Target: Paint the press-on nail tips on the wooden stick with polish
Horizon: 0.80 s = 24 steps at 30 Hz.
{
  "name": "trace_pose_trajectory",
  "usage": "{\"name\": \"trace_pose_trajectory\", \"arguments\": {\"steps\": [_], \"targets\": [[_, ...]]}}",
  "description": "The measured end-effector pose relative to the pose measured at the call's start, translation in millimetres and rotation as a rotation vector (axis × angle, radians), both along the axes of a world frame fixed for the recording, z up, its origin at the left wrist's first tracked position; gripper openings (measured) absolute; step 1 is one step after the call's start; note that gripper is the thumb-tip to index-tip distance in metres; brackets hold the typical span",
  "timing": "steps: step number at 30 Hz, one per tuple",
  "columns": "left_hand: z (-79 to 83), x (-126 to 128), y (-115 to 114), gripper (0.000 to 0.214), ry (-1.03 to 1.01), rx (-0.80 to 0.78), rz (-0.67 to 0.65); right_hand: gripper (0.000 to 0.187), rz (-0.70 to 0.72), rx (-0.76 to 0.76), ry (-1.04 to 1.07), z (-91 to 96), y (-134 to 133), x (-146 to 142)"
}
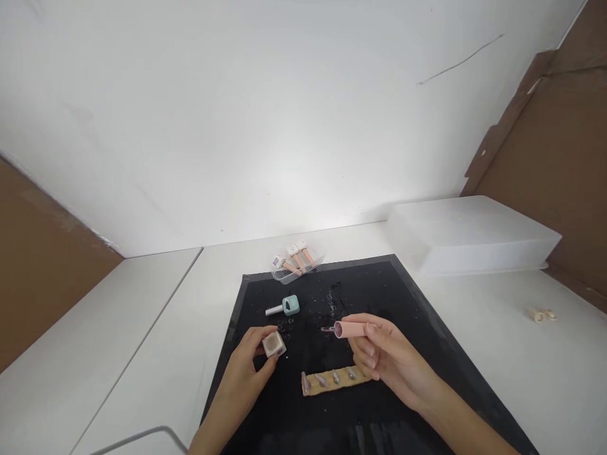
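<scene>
My left hand (249,366) grips a small square nail polish bottle (274,344) between thumb and fingers, its bottom turned toward me. In my right hand (386,354) is the pink nail polish cap (353,329), held sideways with its brush (328,328) pointing left. The brush tip is apart from the bottle. Below the cap lies a tan strip (327,387) with several false nails stuck on it in a row. My right fingers hide the strip's right end. A mint green polish bottle (291,305) with a white cap lies on its side beyond my left hand.
A black mat (370,284) covers the middle of the white table. At its far edge stands a clear tray (284,278) with polish bottles inside. A white plastic box (474,234) and small beige pieces (540,314) are at the right.
</scene>
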<state>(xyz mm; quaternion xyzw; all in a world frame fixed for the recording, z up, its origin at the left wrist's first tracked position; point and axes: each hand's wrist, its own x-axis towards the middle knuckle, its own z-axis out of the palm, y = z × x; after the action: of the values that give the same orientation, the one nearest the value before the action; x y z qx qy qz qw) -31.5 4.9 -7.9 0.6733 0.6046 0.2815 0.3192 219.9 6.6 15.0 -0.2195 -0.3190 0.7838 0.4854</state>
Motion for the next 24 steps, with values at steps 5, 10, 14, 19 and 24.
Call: {"name": "trace_pose_trajectory", "arguments": {"steps": [5,10,14,19,24], "targets": [[0.2,-1,-3,0.033,0.039,0.000,-0.036,0.023,0.008,-0.002,0.001,0.8,0,0],[-0.9,0,-5,0.043,0.095,0.029,-0.071,0.023,0.006,-0.007,-0.007,-0.2,0,0],[4.6,2,-10,0.049,0.176,0.122,-0.001,0.023,-0.012,-0.015,-0.017,-0.9,0,0],[11.6,12,-31,0.041,0.150,0.285,0.123,0.023,-0.025,-0.021,-0.017,-0.2,0,-1],[-2.8,33,-49,0.037,-0.012,0.109,0.080,0.023,-0.070,-0.045,-0.019,1.4,2,-2]]}}
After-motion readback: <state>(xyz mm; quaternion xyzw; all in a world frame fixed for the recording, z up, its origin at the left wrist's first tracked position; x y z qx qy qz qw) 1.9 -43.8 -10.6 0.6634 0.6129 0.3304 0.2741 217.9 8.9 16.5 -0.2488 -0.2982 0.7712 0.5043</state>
